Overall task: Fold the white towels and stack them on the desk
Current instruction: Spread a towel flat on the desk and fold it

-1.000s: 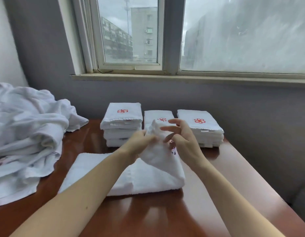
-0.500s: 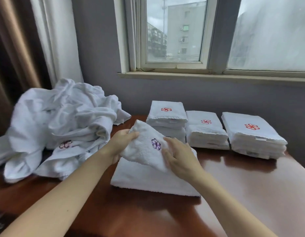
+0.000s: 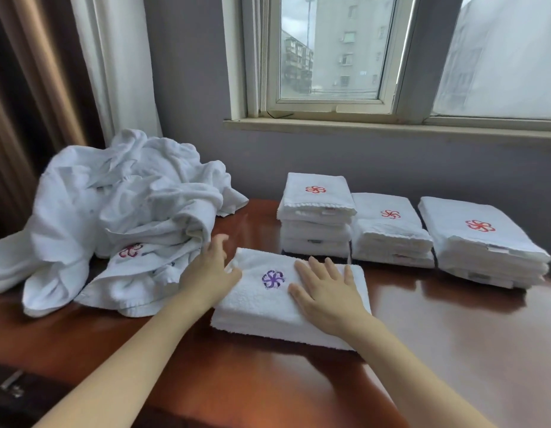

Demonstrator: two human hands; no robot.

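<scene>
Folded white terry towel with purple flower emblem (image 3: 268, 304) lies on the glossy brown wooden desk (image 3: 453, 350). Right hand (image 3: 326, 293) presses flat on it, fingers straight, grip empty. Left hand (image 3: 211, 273) is at its left edge, fingers spread, grip empty. Risk: a one-handed lift may let the folds spring apart.

1. the folded towel (image 3: 261, 307) lies on the desk (image 3: 453, 350).
2. left of the folded towel: the loose towel heap (image 3: 113, 211).
3. behind the folded towel, running off to its right: three towel stacks (image 3: 388, 233) side by side.
</scene>
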